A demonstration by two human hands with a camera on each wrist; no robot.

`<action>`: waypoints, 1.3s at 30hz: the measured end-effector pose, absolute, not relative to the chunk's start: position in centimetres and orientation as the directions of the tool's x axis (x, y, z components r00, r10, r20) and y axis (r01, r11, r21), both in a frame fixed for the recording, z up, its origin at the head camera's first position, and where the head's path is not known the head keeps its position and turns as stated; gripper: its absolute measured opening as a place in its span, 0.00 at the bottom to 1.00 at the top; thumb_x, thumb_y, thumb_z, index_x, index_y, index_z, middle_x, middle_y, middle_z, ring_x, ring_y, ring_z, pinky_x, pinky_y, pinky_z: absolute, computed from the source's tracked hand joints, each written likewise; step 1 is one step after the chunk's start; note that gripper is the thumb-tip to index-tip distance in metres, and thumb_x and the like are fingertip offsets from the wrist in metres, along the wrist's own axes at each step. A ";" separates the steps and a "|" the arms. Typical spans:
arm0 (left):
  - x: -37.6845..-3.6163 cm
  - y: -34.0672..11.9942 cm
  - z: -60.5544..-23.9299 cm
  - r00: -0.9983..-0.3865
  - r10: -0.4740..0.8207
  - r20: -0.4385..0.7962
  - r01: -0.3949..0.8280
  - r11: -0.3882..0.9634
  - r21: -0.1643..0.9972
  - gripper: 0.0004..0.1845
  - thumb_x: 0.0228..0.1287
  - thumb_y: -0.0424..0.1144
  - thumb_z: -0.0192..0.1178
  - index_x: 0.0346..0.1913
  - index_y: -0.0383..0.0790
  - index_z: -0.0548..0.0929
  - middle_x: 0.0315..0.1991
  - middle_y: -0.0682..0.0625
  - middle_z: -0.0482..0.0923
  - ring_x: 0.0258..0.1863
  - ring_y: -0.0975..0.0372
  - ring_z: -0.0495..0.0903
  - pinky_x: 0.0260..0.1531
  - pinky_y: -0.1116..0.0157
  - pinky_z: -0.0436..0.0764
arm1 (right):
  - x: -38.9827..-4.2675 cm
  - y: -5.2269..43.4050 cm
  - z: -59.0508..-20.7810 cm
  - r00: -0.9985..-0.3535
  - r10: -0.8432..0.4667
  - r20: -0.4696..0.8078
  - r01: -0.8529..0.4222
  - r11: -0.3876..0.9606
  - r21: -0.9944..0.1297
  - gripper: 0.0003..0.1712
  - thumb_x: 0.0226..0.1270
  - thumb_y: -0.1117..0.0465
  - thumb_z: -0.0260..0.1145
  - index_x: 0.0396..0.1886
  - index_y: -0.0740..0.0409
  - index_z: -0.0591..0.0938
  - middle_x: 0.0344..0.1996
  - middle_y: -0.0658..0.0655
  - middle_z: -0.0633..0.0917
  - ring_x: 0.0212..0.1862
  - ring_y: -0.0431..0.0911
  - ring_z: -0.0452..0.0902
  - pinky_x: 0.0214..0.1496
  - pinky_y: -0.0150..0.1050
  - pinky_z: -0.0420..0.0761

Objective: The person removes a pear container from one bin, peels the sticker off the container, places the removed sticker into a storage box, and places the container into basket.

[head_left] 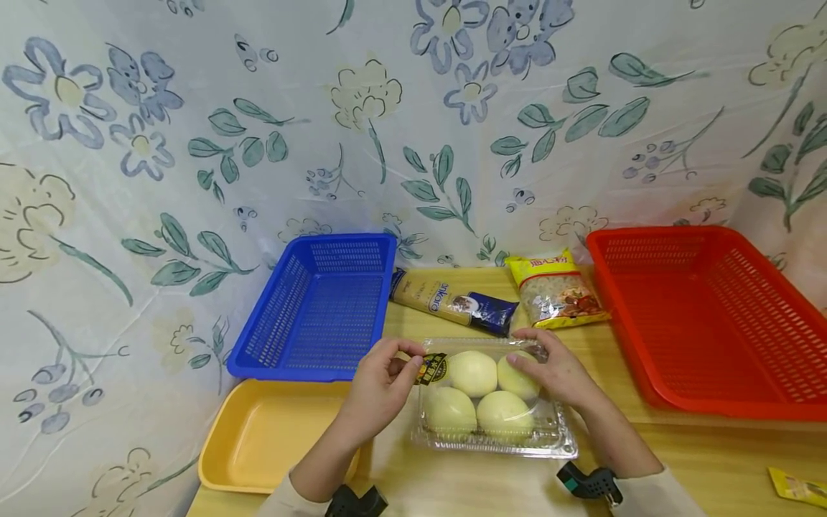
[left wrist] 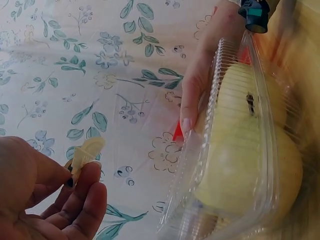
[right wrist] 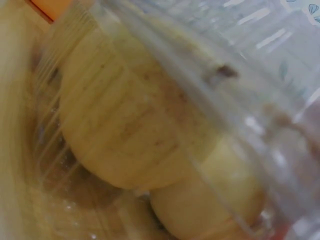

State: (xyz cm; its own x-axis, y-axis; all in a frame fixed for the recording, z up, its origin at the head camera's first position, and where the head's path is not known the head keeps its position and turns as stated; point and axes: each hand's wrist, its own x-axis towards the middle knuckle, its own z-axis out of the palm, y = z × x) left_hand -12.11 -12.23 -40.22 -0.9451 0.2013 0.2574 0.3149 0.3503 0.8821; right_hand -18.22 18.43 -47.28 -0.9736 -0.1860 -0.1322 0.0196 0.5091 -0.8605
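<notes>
Pinching a small black-and-gold printed label [head_left: 431,368] between thumb and fingers of the left hand [head_left: 381,384], at 10 o'clock on a clear, rectangular, ribbed plastic box [head_left: 491,449]. Gripping that box at 2 o'clock with the right hand [head_left: 563,370], pressing the thumb on top. Enclosing four round, pale-yellow fruits [head_left: 474,373]. Holding the label apart from the box in the left wrist view, so probably completing a peeling step; likely calling next for setting the label aside while steadying the box.

Working over a light wood-grained tabletop [head_left: 678,467]. Placing around the box: a yellow plastic tray [head_left: 284,431] at 9, a blue perforated basket [head_left: 323,316] at 10, a gold-and-navy packet [head_left: 452,301] at 11, a yellow-edged clear bag [head_left: 555,291] at 1, a red perforated basket [head_left: 698,316] at 2. Facing a white, flower-printed cloth [head_left: 362,179] at 12.
</notes>
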 end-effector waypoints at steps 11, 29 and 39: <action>-12.7 -17.4 -39.9 -0.919 0.389 0.057 0.208 0.357 0.911 0.07 0.75 0.30 0.56 0.50 0.35 0.80 0.46 0.37 0.80 0.29 0.65 0.84 0.31 0.68 0.85 | -18.1 18.5 -47.4 -0.975 -0.179 -0.132 0.022 0.516 -0.856 0.37 0.69 0.40 0.68 0.71 0.50 0.71 0.77 0.68 0.63 0.72 0.72 0.66 0.68 0.71 0.69; -11.1 -24.6 -42.1 -0.846 0.519 -0.127 0.094 0.378 0.921 0.10 0.74 0.36 0.60 0.51 0.33 0.82 0.44 0.40 0.84 0.39 0.66 0.83 0.40 0.67 0.84 | -17.9 18.5 -47.5 -0.977 -0.177 -0.118 0.012 0.510 -0.860 0.36 0.69 0.41 0.68 0.70 0.50 0.72 0.76 0.68 0.64 0.72 0.72 0.65 0.69 0.72 0.67; -10.3 -28.6 -43.2 -0.860 0.463 -0.215 0.005 0.428 0.904 0.12 0.75 0.37 0.59 0.49 0.29 0.81 0.44 0.39 0.84 0.35 0.64 0.85 0.39 0.64 0.86 | -18.1 18.5 -47.3 -0.977 -0.176 -0.124 0.016 0.514 -0.858 0.36 0.68 0.40 0.68 0.70 0.49 0.72 0.76 0.67 0.63 0.71 0.71 0.66 0.67 0.72 0.69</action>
State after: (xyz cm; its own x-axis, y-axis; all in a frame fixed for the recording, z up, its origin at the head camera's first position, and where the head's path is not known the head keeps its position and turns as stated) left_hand -10.29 -28.55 -43.24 -0.8598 0.4632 -0.2151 0.0047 0.4285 0.9035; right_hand -18.12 18.50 -47.33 -0.9765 -0.1762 -0.1239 0.0162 0.5137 -0.8578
